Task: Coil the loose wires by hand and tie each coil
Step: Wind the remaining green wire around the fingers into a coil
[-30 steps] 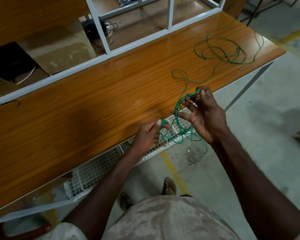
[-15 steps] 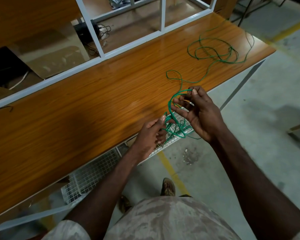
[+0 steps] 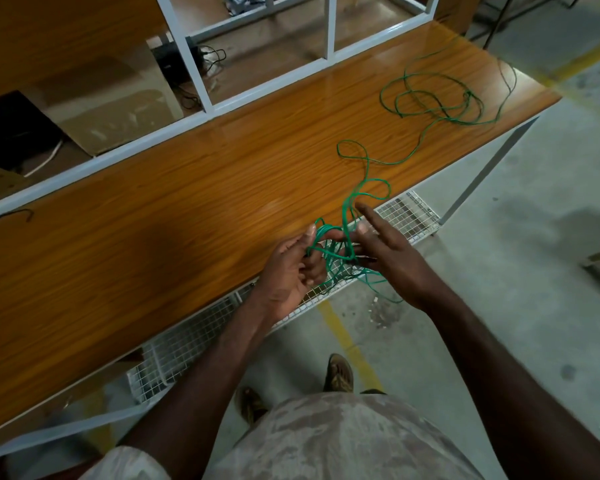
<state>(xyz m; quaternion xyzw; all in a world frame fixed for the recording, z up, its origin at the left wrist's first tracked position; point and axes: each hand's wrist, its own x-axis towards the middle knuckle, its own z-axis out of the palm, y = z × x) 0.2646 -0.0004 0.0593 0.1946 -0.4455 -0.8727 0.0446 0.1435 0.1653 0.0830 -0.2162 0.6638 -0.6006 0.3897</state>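
A thin green wire runs across the orange wooden table. Its loose tangled part lies at the table's far right end. A strand leads from there through a small loop to a partly wound coil held over the table's front edge. My left hand grips the coil's loops with curled fingers. My right hand holds the coil's other side, its thumb against the strands and its index finger stretched out straight. Some loops hang below my hands.
A white metal frame stands along the table's back edge, with cardboard and black cables behind it. A white wire-mesh shelf sits under the table. The concrete floor carries a yellow line. My shoes show below.
Both hands have come closer together at the table's front edge, and the coil is gathered tighter between them. My right index finger has straightened. The camera has shifted slightly.
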